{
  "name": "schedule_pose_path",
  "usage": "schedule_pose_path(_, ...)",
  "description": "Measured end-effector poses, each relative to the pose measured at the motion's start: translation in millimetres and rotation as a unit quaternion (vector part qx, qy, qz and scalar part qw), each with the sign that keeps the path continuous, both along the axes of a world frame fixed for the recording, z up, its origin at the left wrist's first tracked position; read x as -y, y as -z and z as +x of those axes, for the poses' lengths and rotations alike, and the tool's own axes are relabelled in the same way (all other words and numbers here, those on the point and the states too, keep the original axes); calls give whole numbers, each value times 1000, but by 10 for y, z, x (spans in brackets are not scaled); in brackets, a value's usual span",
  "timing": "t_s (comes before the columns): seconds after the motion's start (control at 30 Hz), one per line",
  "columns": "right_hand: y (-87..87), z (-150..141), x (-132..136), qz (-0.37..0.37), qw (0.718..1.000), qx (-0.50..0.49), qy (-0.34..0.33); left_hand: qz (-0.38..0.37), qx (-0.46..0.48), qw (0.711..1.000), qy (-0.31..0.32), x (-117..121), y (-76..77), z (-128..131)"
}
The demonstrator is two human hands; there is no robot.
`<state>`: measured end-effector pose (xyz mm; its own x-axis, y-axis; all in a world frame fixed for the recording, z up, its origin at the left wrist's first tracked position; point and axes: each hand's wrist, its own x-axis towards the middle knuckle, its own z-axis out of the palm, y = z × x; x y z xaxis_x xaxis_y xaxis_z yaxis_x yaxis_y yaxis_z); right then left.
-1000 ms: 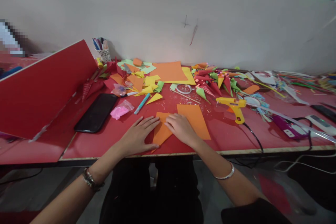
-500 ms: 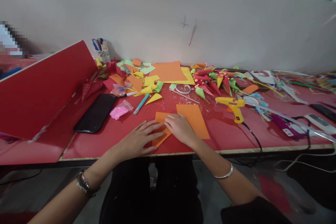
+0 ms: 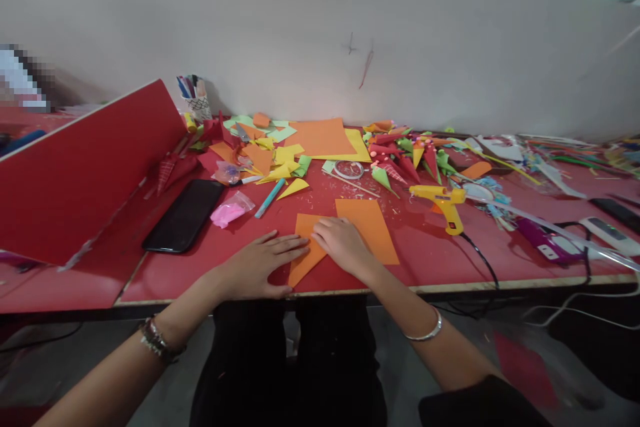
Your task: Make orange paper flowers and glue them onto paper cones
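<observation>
A folded piece of orange paper lies near the front edge of the red table, its lower part tapering to a point. My left hand is flat with its fingers spread, the fingertips touching the paper's left side. On the paper's upper right rests my right hand, its fingers bent and pressed together on the sheet. A second orange sheet lies beside it, partly under my right hand. Part of the folded paper is hidden by my hands.
A phone, a pink item in a plastic bag and a teal marker lie to the left. A yellow glue gun with a cord lies right. Paper cones and scraps fill the back. A red board leans far left.
My left hand has slid slightly left, uncovering more of the folded orange paper's lower part. My right hand stays nearly where it was.
</observation>
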<state>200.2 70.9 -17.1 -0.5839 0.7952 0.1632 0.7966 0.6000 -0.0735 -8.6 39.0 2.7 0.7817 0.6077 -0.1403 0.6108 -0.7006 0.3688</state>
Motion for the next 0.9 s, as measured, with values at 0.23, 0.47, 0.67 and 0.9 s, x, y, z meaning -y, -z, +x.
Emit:
schedule_pose_path(0.23, -120, 38, 262, 64, 996, -27, -57, -1, 12, 1000, -8, -6, 32, -11)
schedule_pose_path(0.47, -80, 106, 693, -12, 978, -56, -199, -18, 36, 999, -21, -11, 83, -25)
schedule_pose_path(0.67, -8, 301, 616, 0, 987, -82, -138, -19, 11, 1000, -12, -11, 41, -10)
schedule_pose_path(0.9, -85, 638, 405, -6, 997, -68, -38, -20, 10, 1000, -11, -9, 35, -1)
